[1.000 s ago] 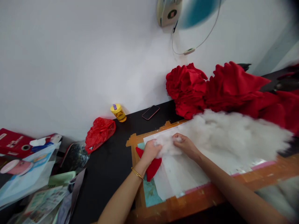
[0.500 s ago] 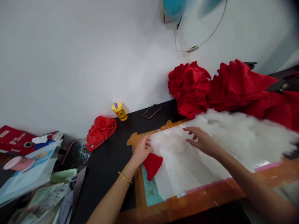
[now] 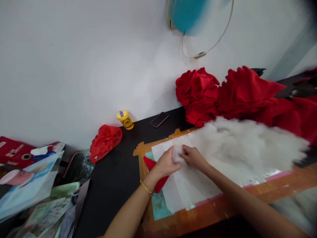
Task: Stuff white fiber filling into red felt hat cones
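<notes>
My left hand [image 3: 166, 164] curls round the left side of a small wad of white fluffy fibre [image 3: 177, 154]. The fingers of my right hand [image 3: 193, 156] pinch the wad's right side. Both hands are over white sheets [image 3: 195, 188] on the taped work surface. Partly under my left wrist lies a red cloth piece [image 3: 162, 183]. A big heap of white fluff [image 3: 250, 145] spreads to the right of my right hand.
Piles of red cloth [image 3: 198, 89] stand behind the fluff. Along the wall are a phone [image 3: 159, 119], a yellow-lidded jar [image 3: 125, 120] and a red plastic bag [image 3: 105, 142]. Papers and a green basket [image 3: 65, 189] are at the left. A cable [image 3: 223, 34] hangs above.
The thin fluff on the sheets is now gathered into a small wad between my hands. My left hand moved right, and my right hand moved left and closed on the wad.
</notes>
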Tool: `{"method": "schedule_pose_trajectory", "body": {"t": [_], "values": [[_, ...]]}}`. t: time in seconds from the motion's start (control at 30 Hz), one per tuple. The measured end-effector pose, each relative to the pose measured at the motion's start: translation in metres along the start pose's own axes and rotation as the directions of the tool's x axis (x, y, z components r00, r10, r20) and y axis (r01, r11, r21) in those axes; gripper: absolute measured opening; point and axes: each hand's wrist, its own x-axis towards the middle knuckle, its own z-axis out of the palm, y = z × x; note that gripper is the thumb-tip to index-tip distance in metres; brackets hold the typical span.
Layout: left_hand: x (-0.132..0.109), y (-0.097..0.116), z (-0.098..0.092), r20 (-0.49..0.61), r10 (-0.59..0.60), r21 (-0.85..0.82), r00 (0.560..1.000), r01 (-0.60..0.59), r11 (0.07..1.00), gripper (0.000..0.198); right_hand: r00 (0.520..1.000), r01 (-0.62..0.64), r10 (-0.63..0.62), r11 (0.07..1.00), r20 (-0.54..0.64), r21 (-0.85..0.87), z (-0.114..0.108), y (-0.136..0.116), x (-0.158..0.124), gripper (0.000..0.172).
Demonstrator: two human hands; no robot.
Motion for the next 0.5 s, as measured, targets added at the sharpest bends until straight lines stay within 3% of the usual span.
{"method": "schedule_pose_trajectory", "body": {"t": [0.17, 0.4, 0.5], "values": [[0.004, -0.006, 0.000, -0.040, -0.048, 0.136, 0.998, 0.053, 0.989, 0.031, 0.998, -0.061, 0.061, 0.991, 0.008, 0.117, -0.001, 0.005, 0.001, 0.015], [0.005, -0.027, -0.018, -0.093, -0.075, 0.137, 0.993, 0.087, 0.987, 0.033, 0.989, -0.149, 0.142, 0.971, 0.052, 0.189, -0.024, 0.028, 0.003, 0.034], [0.003, -0.025, -0.014, -0.102, -0.044, 0.122, 0.994, 0.057, 0.991, 0.044, 0.999, 0.008, 0.000, 0.985, -0.046, 0.172, -0.026, 0.030, 0.002, 0.049]]}}
